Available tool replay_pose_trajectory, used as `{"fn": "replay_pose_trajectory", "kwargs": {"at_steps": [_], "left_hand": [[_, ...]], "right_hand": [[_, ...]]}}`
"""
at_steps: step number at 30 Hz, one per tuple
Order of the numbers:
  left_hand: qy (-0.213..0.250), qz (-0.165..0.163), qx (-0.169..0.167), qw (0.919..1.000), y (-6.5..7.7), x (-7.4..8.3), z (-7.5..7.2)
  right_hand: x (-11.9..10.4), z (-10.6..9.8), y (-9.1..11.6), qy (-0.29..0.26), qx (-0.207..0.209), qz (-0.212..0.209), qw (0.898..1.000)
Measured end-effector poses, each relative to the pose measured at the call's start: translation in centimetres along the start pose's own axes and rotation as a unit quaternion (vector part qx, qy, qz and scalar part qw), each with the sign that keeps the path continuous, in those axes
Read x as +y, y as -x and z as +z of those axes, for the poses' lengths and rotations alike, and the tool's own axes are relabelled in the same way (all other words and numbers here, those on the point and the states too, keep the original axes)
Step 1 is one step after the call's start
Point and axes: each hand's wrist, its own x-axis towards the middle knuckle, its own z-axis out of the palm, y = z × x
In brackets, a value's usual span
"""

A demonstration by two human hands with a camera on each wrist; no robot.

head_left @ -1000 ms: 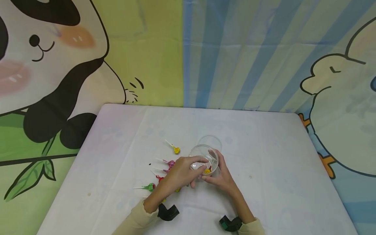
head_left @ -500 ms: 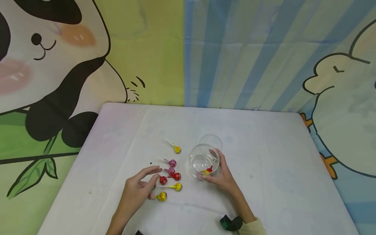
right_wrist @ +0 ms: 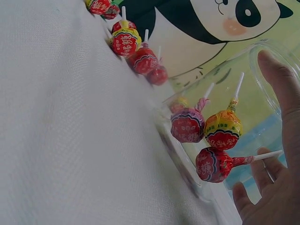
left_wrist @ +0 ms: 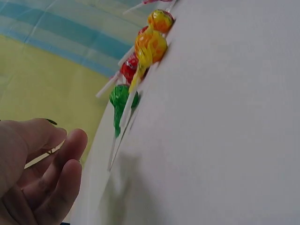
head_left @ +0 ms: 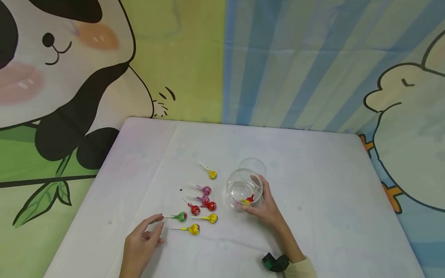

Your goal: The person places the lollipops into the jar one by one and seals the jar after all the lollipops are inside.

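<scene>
My right hand (head_left: 265,206) grips the side of a clear round tub (head_left: 232,189), fingers and thumb about its wall. A red lollipop (right_wrist: 213,165) and a yellow lollipop (right_wrist: 223,130) lie in it. A purple lollipop (right_wrist: 187,124) shows through the wall in the right wrist view; whether it is inside I cannot tell. At the lower left, my left hand (head_left: 140,239) hovers with loosely bent fingers at the stick end of a green lollipop (head_left: 181,216). The left wrist view shows a gap between those fingers and the green lollipop's stick.
Left of the tub lie several more lollipops, among them a yellow one (head_left: 194,229), a red one (head_left: 195,209) and a purple one (head_left: 206,190). A clear round lid-like disc (head_left: 264,166) is behind the tub. A printed cloth wall (head_left: 194,77) borders the white table (head_left: 330,173).
My left hand has left the tub and moved down and left past the lollipops to the green one's stick end. The right hand keeps its hold on the tub.
</scene>
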Motion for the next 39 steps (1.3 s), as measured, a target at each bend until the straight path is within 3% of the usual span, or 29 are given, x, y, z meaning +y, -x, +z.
{"fn": "replay_pose_trajectory", "kwargs": {"at_steps": [7,12,16,21,27,35,39], "left_hand": [[-0.067,-0.004,0.013,0.9976,-0.6,-1.5,-0.7],[-0.074,0.000,-0.038,0.9965,-1.5,-1.9,-0.5],[-0.077,-0.023,-0.090,0.9927,-2.6,-1.9,-0.1],[-0.080,-0.050,-0.127,0.9874,-3.3,-1.8,0.3],[-0.081,-0.060,-0.129,0.9866,-3.3,-1.8,0.3],[-0.124,-0.016,-0.123,0.9845,-3.2,-1.6,0.4],[-0.148,-0.019,-0.126,0.9808,-3.3,-1.3,0.4]], "right_hand": [[0.1,-0.2,-0.1,0.000,0.001,-0.003,1.000],[0.1,-0.1,0.1,-0.002,-0.001,0.000,1.000],[0.1,-0.1,0.0,-0.005,-0.001,-0.006,1.000],[0.0,-0.1,0.0,-0.010,-0.002,-0.007,1.000],[0.1,-0.1,0.1,-0.010,-0.003,-0.008,1.000],[0.2,-0.1,0.1,-0.021,-0.005,-0.012,1.000],[0.2,-0.1,0.0,-0.025,-0.006,-0.021,0.999]]}}
